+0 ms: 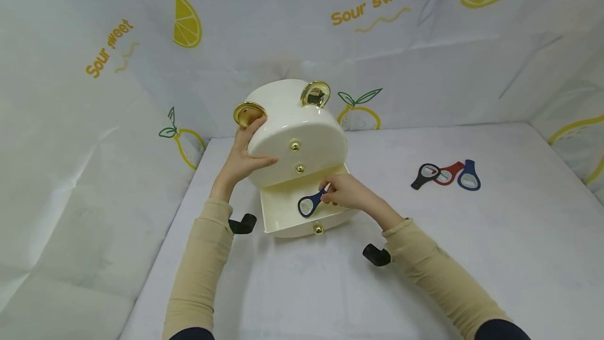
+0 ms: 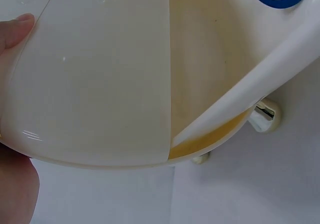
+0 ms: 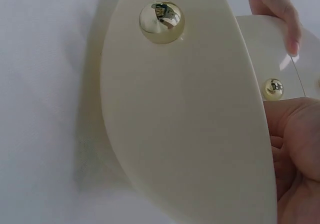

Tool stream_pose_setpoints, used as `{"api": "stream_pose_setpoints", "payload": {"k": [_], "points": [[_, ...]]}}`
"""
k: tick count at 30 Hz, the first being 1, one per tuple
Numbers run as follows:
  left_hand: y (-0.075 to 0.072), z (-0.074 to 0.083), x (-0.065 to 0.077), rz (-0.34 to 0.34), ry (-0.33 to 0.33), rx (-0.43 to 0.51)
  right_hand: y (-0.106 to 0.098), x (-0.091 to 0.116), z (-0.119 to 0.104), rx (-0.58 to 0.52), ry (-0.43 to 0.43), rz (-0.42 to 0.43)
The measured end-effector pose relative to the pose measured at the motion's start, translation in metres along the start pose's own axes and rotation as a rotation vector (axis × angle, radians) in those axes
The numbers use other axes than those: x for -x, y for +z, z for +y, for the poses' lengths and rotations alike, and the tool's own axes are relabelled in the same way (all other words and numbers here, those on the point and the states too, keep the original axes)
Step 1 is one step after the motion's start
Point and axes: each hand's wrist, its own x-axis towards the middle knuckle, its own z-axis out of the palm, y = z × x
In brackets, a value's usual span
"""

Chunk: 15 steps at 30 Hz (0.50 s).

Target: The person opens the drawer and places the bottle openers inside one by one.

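Observation:
A glossy white rounded storage box [image 1: 302, 135] with gold ears and round gold knobs sits on the table, its lowest drawer [image 1: 283, 209] pulled out. My left hand [image 1: 240, 159] grips the box at its left side, fingers up by the left gold ear and thumb on the front face. Over the open drawer, my right hand [image 1: 346, 191] pinches the handle end of a blue bottle opener [image 1: 306, 206], whose ring end points left. In the left wrist view the ring of the blue opener [image 2: 280, 1] shows inside the drawer. The drawer front [image 3: 185, 109] hides part of my right hand in the right wrist view.
To the right on the white-covered table lie a black opener [image 1: 427, 173], a red opener [image 1: 450, 173] and another blue opener [image 1: 469, 176], close together. A white backdrop sheet [image 1: 283, 25] with lemon prints rises behind the box.

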Motion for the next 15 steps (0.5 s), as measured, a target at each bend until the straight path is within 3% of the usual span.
{"api": "stream_pose_setpoints", "payload": {"k": [7,15], "points": [[-0.0002,0.0005,0.0004,0.005,0.008,-0.009,0.0035,-0.0006,-0.0035,0.092,0.02,-0.014],[-0.0001,0.0023,0.0005,0.007,0.021,-0.019,0.0047,0.0014,-0.0052,0.113,0.022,-0.004]]}}
